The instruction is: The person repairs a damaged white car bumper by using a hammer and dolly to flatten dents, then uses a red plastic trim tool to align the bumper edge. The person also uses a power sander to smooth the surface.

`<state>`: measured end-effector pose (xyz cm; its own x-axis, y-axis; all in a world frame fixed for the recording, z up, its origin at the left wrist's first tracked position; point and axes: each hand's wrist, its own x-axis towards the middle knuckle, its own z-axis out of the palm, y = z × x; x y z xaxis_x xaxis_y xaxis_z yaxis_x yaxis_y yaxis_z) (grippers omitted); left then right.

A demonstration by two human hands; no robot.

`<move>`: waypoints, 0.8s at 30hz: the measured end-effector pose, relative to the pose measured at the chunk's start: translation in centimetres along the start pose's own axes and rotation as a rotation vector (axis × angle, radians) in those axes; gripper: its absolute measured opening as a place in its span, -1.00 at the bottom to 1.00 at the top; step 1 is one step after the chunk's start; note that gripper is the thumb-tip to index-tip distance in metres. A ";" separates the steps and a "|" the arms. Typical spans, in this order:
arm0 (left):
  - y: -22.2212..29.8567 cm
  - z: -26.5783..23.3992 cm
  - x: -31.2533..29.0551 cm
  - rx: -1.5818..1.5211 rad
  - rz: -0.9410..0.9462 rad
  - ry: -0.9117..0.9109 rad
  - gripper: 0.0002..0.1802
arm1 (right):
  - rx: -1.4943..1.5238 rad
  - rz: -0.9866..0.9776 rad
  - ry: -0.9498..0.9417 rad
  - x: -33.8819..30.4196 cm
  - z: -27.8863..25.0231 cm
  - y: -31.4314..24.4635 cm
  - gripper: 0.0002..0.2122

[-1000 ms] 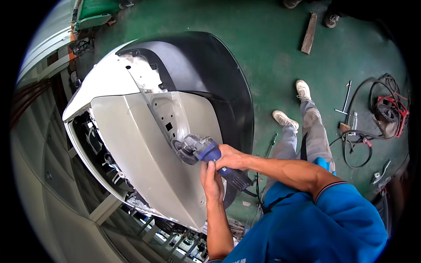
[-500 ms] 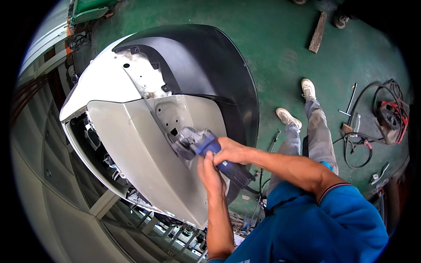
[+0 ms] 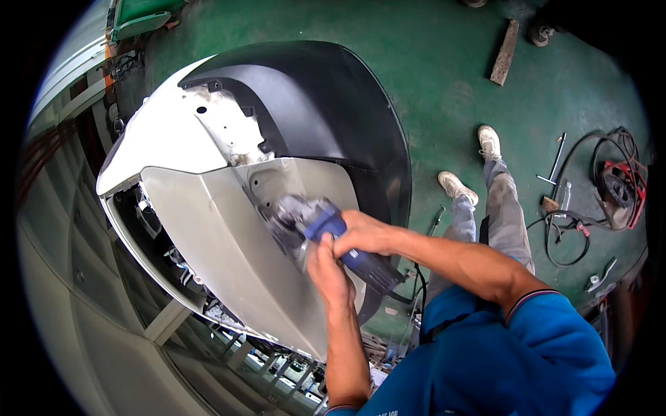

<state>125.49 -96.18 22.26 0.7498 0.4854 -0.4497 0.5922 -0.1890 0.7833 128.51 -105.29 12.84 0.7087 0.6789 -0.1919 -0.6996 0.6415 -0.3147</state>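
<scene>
Both of my hands are closed round a blue angle grinder with a grey metal head. My right hand wraps the body from the far side, just behind the head. Against its near side, my left hand grips with the thumb up by the right hand. The grinder's head and disc lie at the recessed area of a beige car body panel. Motion blurs the disc, so I cannot tell whether it touches the metal. A dark cord trails from the grinder's rear end.
Beyond the beige panel are a white panel and a black curved bumper part. On the green floor lie a wooden block, a T-handle tool and a red-and-black cable reel. My shoes stand beside the bumper.
The grinder's head has shifted slightly, and blur now covers more of the recess. Both hands keep their hold. The car panels sit slightly lower in view.
</scene>
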 end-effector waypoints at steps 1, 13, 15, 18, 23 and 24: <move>0.4 -0.5 1.1 0.072 -0.015 -0.027 -0.74 | -0.009 -0.013 -0.003 0.5 -0.2 -0.7 -0.71; 1.0 -1.0 2.2 0.111 -0.011 -0.018 -0.69 | 0.015 0.071 -0.023 2.4 -0.4 -0.4 -0.74; 1.3 -1.3 2.7 0.100 -0.027 -0.053 -0.67 | 0.017 0.112 -0.036 2.4 -0.1 -1.1 -0.74; -0.8 -1.4 0.1 0.025 -0.107 0.108 -0.65 | -0.051 0.119 -0.016 1.3 0.4 1.7 -0.70; 0.0 -1.3 1.5 0.001 0.016 0.079 -0.68 | -0.004 0.082 -0.038 2.6 0.5 1.3 -0.71; 0.2 -2.6 3.1 0.083 0.004 0.023 -0.69 | 0.027 0.105 -0.063 3.1 0.7 -0.1 -0.73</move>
<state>127.18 -92.44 22.14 0.7456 0.5035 -0.4365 0.6128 -0.2608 0.7459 130.72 -102.95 12.89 0.6248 0.7634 -0.1639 -0.7726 0.5742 -0.2709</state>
